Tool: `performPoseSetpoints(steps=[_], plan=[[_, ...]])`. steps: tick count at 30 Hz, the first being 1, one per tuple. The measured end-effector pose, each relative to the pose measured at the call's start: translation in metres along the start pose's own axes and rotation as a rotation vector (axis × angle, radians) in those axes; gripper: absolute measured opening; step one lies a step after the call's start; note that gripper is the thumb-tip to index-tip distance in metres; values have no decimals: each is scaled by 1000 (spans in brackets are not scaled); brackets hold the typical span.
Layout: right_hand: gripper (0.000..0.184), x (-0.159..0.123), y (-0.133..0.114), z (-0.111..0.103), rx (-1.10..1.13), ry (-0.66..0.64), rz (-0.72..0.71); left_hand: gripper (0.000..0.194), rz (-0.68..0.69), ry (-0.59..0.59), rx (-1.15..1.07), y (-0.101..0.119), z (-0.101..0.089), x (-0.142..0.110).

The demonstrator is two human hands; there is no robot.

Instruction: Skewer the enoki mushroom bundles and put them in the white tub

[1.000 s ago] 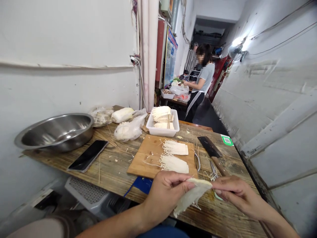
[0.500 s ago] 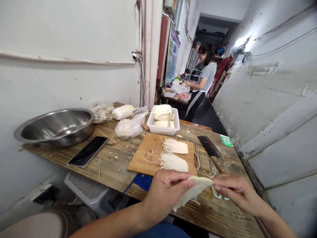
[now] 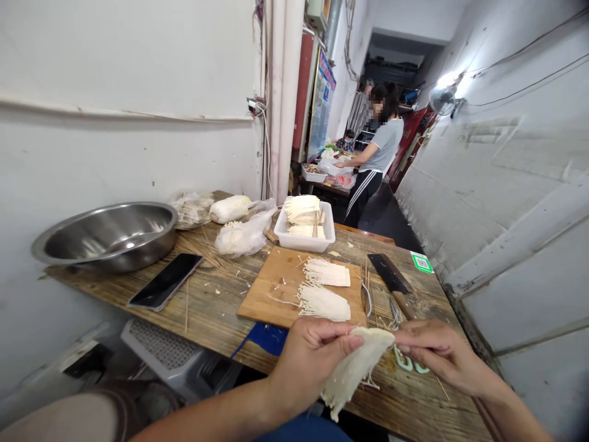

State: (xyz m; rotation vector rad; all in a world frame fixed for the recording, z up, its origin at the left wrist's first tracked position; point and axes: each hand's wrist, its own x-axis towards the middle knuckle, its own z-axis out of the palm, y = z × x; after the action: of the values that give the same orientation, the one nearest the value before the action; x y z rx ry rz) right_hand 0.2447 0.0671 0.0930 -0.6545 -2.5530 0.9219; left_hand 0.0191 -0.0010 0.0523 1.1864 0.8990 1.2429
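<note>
A flat bunch of enoki mushrooms (image 3: 356,365) hangs from my left hand (image 3: 301,362), pinched between thumb and fingers near its cut base, its thin tips pointing down. At the other corner of that base, my right hand (image 3: 437,350) is closed in a pinch on what looks like a thin bamboo skewer, mostly hidden by the fingers. Two more flat enoki bunches, one at the front (image 3: 324,302) and another behind it (image 3: 327,272), lie on the wooden cutting board (image 3: 262,291) just beyond my hands.
A white tub (image 3: 304,242) holds skewered enoki. On the right lie a cleaver (image 3: 389,273), loose skewers (image 3: 372,294) and green-handled scissors (image 3: 404,359). Leftward are a phone (image 3: 165,281), a steel basin (image 3: 105,239) and bagged enoki (image 3: 242,236). A person (image 3: 384,147) stands at a farther table.
The enoki bunch in my left hand has tilted, showing more of its flat face, tips hanging lower. My hands have barely moved. The person in the background has reached farther over the other table.
</note>
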Motion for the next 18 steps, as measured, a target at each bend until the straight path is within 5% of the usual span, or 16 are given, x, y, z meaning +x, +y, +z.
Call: performPoseSetpoints(steps=[13,18], plan=[[15,-6,1,7,-123,138,122,24,-1,-51,-31,-3,-1,4],[24,-2,-3,13,-126,74,123,23,8,-76,-49,-5,2,4]])
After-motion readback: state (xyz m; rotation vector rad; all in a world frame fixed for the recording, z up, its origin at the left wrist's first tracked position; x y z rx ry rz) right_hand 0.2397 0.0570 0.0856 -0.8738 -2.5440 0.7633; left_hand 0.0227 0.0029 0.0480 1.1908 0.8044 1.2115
